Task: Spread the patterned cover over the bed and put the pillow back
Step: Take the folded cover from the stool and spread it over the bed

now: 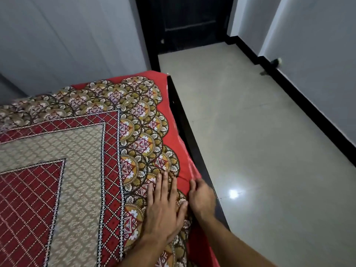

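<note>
**Nearly there: cover's on, pillow's not**

So, the cover (77, 151) looks pretty much spread. It lies flat across the bed (193, 149) ahead of and to the left of both hands, with the pattern squared up. The far corner, way past the fingertips, is draped over. A few soft ripples show along the far-left edge, nothing major as far as I can see.

Left hand (163, 207) lies flat on the scalloped border, fingers straight and a bit fanned. It's pressing the fabric down, not gripping anything. Right hand (202, 197) is just beside it on the outside, at the plain red edge where the cover meets the bed's dark side. Its fingers are bent down and there's a crease in the red right at them. It's blurry though, so I can't tell whether it's pinching the fabric or just pushing it.

My read: this is the tidy-up of the near side edge, smoothing or tucking, so the spreading part is close to finished. What's left is the pillow, and it's nowhere in view. Right of the hands there's only floor (260, 141), and a dark door (188, 22) far ahead. The pillow step isn't started.
</note>
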Action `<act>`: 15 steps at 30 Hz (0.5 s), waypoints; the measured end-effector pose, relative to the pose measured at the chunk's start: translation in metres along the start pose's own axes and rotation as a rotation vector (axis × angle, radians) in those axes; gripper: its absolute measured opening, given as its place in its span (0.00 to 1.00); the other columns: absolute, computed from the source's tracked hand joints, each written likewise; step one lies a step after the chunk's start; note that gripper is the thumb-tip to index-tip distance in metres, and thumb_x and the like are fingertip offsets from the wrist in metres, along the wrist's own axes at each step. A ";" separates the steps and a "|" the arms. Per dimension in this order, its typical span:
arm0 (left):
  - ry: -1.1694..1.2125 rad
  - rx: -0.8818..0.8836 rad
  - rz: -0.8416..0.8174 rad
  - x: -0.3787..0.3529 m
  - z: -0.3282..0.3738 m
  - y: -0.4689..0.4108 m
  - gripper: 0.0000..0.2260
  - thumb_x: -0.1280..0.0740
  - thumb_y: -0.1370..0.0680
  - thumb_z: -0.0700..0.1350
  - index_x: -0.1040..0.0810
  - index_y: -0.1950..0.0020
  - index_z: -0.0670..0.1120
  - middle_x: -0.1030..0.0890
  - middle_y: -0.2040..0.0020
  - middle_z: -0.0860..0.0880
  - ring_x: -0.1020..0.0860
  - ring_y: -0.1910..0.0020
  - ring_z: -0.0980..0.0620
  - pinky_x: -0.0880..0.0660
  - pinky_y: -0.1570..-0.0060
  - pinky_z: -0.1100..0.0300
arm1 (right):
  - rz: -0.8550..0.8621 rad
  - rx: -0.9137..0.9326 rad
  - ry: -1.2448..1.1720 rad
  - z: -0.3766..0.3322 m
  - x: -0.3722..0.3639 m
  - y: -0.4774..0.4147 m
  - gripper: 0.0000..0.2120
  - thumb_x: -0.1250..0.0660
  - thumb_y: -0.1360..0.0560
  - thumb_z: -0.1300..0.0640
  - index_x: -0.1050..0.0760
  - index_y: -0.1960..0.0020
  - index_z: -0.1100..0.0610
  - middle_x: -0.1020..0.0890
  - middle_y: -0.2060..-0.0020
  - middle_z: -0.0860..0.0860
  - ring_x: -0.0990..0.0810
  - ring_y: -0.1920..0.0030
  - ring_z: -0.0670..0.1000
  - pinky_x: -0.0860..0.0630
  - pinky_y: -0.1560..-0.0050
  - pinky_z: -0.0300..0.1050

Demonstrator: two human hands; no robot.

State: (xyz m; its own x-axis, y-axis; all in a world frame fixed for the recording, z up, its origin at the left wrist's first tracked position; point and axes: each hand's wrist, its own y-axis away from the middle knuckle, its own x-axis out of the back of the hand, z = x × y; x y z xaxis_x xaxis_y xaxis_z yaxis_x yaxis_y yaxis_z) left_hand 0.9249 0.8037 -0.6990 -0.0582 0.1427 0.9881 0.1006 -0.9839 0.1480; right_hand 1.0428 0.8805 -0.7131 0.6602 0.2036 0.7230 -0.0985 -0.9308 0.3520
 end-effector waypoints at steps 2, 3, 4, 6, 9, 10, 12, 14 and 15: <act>-0.016 0.030 0.000 -0.001 0.007 -0.001 0.34 0.51 0.19 0.63 0.48 0.18 0.45 0.53 0.18 0.40 0.55 0.19 0.42 0.46 0.24 0.37 | -0.086 0.038 -0.039 -0.001 0.003 -0.011 0.22 0.49 0.17 0.38 0.29 0.42 0.54 0.17 0.48 0.57 0.19 0.46 0.61 0.27 0.53 0.50; -0.018 0.048 -0.005 -0.001 0.012 -0.001 0.35 0.49 0.19 0.63 0.47 0.18 0.45 0.53 0.18 0.40 0.55 0.19 0.42 0.46 0.24 0.37 | -0.149 0.045 -0.051 -0.001 0.005 -0.017 0.25 0.50 0.18 0.35 0.29 0.41 0.55 0.17 0.47 0.57 0.19 0.44 0.61 0.28 0.52 0.49; -0.013 0.070 -0.013 0.001 0.017 -0.002 0.36 0.48 0.20 0.63 0.47 0.18 0.45 0.53 0.18 0.40 0.55 0.19 0.42 0.46 0.24 0.37 | -0.203 0.076 -0.063 0.000 0.005 -0.025 0.26 0.50 0.18 0.35 0.27 0.40 0.54 0.17 0.46 0.57 0.19 0.44 0.61 0.27 0.50 0.49; -0.002 0.117 -0.009 0.003 0.027 -0.002 0.36 0.47 0.20 0.63 0.46 0.18 0.45 0.53 0.18 0.41 0.55 0.18 0.42 0.46 0.24 0.37 | -0.250 0.185 -0.098 -0.001 0.009 -0.040 0.19 0.43 0.18 0.41 0.24 0.41 0.54 0.15 0.48 0.57 0.18 0.45 0.61 0.23 0.48 0.49; 0.027 0.167 -0.006 0.006 0.041 0.001 0.35 0.45 0.20 0.63 0.44 0.18 0.45 0.51 0.18 0.41 0.53 0.18 0.42 0.44 0.24 0.37 | -0.203 0.243 -0.162 -0.004 0.016 -0.055 0.11 0.38 0.18 0.51 0.23 0.50 0.58 0.15 0.55 0.57 0.18 0.52 0.61 0.23 0.54 0.51; 0.031 0.168 -0.010 0.006 0.046 0.003 0.36 0.43 0.21 0.62 0.43 0.18 0.45 0.51 0.18 0.41 0.53 0.18 0.42 0.44 0.25 0.36 | -0.185 0.235 -0.181 -0.002 0.016 -0.054 0.11 0.38 0.18 0.52 0.23 0.52 0.58 0.15 0.56 0.57 0.18 0.53 0.61 0.24 0.55 0.51; 0.034 0.167 -0.011 0.005 0.055 0.008 0.38 0.39 0.25 0.61 0.41 0.19 0.45 0.50 0.18 0.40 0.51 0.19 0.40 0.42 0.26 0.35 | -0.191 0.179 -0.177 0.003 0.012 -0.045 0.13 0.39 0.18 0.50 0.23 0.51 0.58 0.15 0.55 0.58 0.18 0.52 0.62 0.24 0.54 0.51; 0.046 0.165 -0.022 0.004 0.062 0.011 0.39 0.38 0.27 0.60 0.39 0.19 0.45 0.49 0.18 0.39 0.49 0.19 0.39 0.40 0.27 0.34 | -0.210 0.146 -0.129 0.002 0.010 -0.042 0.17 0.43 0.17 0.45 0.24 0.50 0.57 0.16 0.54 0.58 0.18 0.50 0.62 0.24 0.53 0.50; 0.057 0.167 -0.033 0.002 0.063 0.012 0.39 0.38 0.28 0.60 0.38 0.20 0.45 0.48 0.18 0.39 0.48 0.19 0.39 0.40 0.27 0.34 | -0.208 0.144 -0.120 -0.004 0.013 -0.046 0.19 0.44 0.17 0.42 0.25 0.48 0.57 0.16 0.53 0.56 0.18 0.50 0.61 0.25 0.52 0.49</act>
State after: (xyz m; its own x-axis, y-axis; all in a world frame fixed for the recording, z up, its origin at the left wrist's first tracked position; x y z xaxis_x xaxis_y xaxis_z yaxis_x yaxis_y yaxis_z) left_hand 0.9888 0.7994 -0.6922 -0.1198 0.1640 0.9792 0.2611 -0.9463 0.1904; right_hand 1.0526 0.9271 -0.7178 0.7398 0.3649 0.5653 0.1493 -0.9082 0.3909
